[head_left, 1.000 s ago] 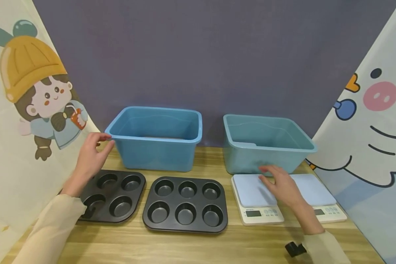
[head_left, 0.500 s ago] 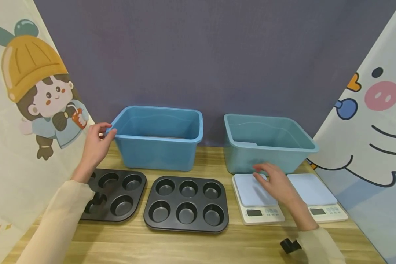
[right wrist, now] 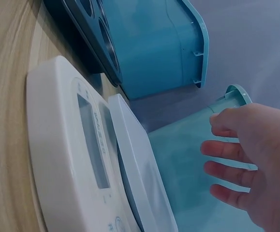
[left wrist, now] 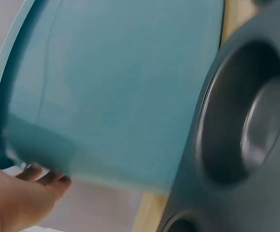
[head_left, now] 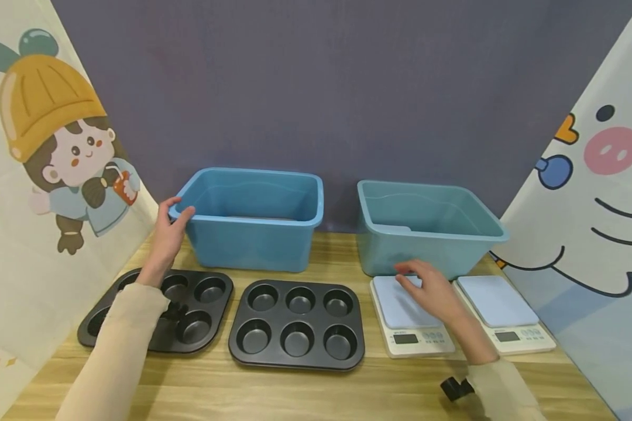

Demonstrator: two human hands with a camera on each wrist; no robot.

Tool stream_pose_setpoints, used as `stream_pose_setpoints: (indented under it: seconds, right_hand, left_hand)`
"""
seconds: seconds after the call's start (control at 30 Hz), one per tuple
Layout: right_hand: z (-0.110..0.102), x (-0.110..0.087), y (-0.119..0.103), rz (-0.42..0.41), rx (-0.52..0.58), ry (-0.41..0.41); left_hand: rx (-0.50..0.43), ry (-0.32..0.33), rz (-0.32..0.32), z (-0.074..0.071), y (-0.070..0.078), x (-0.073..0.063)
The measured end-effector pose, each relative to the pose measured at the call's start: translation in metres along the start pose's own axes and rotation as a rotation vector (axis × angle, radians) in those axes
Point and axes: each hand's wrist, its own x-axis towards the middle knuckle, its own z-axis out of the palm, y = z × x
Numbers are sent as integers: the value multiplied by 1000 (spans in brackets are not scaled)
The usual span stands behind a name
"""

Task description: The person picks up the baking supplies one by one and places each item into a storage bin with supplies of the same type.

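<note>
At the left front corner of a blue plastic bin [head_left: 250, 247], my left hand [head_left: 167, 238] grips the rim. Its thumb lies on the front and its fingers reach round the left side, where the left wrist view shows fingertips [left wrist: 57, 181] under the rim. Below that forearm lies a dark muffin tin [head_left: 216, 313], partly covered by the sleeve. My right hand [head_left: 432, 289] hovers over a white kitchen scale [head_left: 402, 310], in front of a teal bin [head_left: 387, 251]. Its fingers are loosely bent and hold nothing, as the right wrist view [right wrist: 270, 164] confirms.
A second muffin tin [head_left: 297, 320] of six cups lies in the middle of the wooden table [head_left: 242, 394]. Another kitchen scale [head_left: 497, 301] sits at the right. Printed panels stand at both sides and a grey-purple backdrop [head_left: 337, 88] behind the bins.
My left hand has moved right and onto the blue bin's corner, taking hold of its rim. The right hand has drifted slightly left over the scale. Bins, tins and scales stay in place.
</note>
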Motion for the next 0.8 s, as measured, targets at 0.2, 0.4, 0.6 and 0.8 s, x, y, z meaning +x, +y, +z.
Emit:
stream_pose_setpoints:
  seconds: [0.2, 0.4, 0.6, 0.8]
  right_hand:
    - [1, 1, 0, 2, 41, -16]
    - [7, 5, -2, -6, 58, -34]
    - [12, 12, -4, 2, 81, -52]
    - [17, 19, -7, -19, 116, -62]
  left_hand:
    - [-107, 94, -24, 13, -2, 1]
    - [-121, 100, -11, 17, -4, 1]
    - [-139, 128, 18, 19, -8, 1]
    - [-137, 125, 3, 18, -11, 1]
